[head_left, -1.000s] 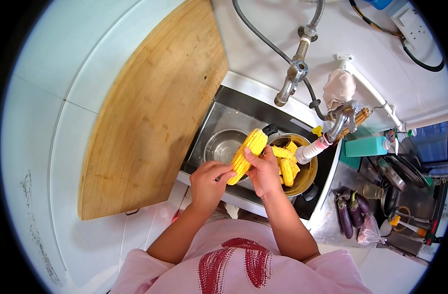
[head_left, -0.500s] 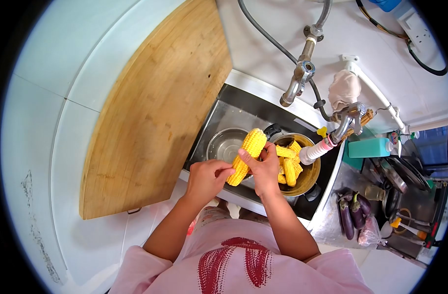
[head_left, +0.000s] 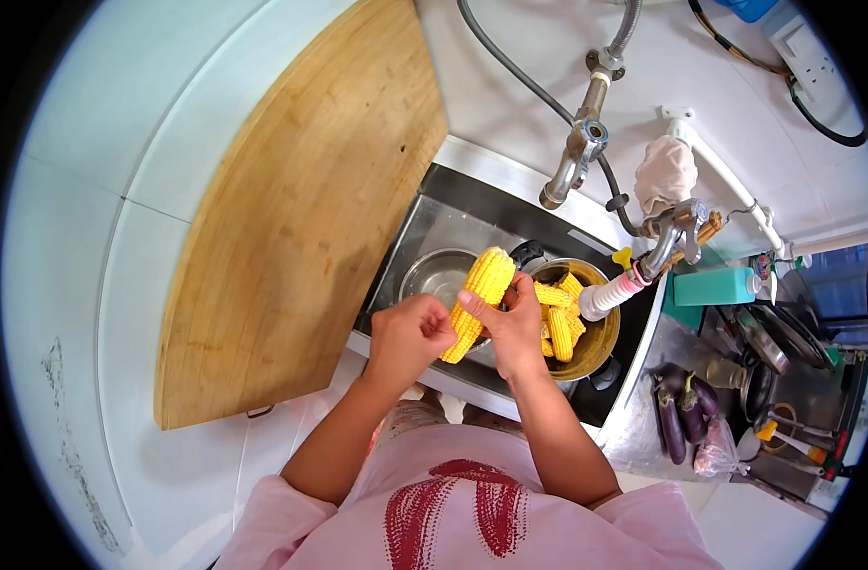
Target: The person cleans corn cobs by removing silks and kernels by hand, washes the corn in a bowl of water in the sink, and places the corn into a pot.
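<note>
A yellow ear of corn (head_left: 480, 296), husked, is tilted above the sink, its upper end pointing away from me. My right hand (head_left: 512, 328) is closed around its right side, the thumb laid across the kernels. My left hand (head_left: 410, 344) is beside the lower left of the ear, with fingers curled together in a pinch; whatever they hold, if anything, is too small to see. To the right, a pot (head_left: 600, 353) with black handles contains several corn pieces (head_left: 561, 332). Behind the ear, a metal bowl (head_left: 423, 277) sits in the sink, partly covered by my hands.
A large wooden board (head_left: 296, 218) stands at the left of the sink (head_left: 396, 271). Two taps, one bare tap (head_left: 576, 157) and one with a white hose (head_left: 605, 296), hang over it. On the right counter lie eggplants (head_left: 686, 408), a teal bottle (head_left: 709, 287) and pans (head_left: 762, 342).
My left hand has turned and drawn slightly back from the corn, its fingers curling in more. The ear and my right hand have barely moved.
</note>
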`<state>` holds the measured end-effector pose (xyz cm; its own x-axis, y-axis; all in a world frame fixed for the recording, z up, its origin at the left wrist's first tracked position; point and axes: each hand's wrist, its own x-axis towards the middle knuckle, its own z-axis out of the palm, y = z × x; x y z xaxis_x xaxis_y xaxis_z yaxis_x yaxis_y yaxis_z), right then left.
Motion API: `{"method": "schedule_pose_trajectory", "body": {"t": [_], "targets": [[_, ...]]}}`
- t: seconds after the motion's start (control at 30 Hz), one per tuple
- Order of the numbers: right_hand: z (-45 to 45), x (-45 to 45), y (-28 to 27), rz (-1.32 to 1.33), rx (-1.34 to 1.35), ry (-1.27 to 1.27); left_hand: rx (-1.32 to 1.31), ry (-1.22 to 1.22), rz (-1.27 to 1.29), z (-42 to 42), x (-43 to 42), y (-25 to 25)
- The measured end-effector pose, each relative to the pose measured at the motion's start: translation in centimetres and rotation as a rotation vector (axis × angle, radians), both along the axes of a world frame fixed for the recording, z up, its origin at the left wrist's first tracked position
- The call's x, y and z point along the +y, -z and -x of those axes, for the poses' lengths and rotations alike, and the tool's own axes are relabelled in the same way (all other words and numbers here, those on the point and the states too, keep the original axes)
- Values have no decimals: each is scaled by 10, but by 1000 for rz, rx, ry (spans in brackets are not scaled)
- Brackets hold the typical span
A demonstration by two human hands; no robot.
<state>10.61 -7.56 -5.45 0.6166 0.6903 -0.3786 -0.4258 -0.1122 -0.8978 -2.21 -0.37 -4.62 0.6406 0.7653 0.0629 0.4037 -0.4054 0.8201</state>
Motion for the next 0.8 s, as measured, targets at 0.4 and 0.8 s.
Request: {"method": "schedule_pose_trajectory", "body": {"t": [0.4,0.8], "targets": [[0,-3,8,-1,-22,-61,-101,4,57,0,-2,-10],[-1,-6,10,9,-146,-122,122,191,-234,-6,7,-5]]}}
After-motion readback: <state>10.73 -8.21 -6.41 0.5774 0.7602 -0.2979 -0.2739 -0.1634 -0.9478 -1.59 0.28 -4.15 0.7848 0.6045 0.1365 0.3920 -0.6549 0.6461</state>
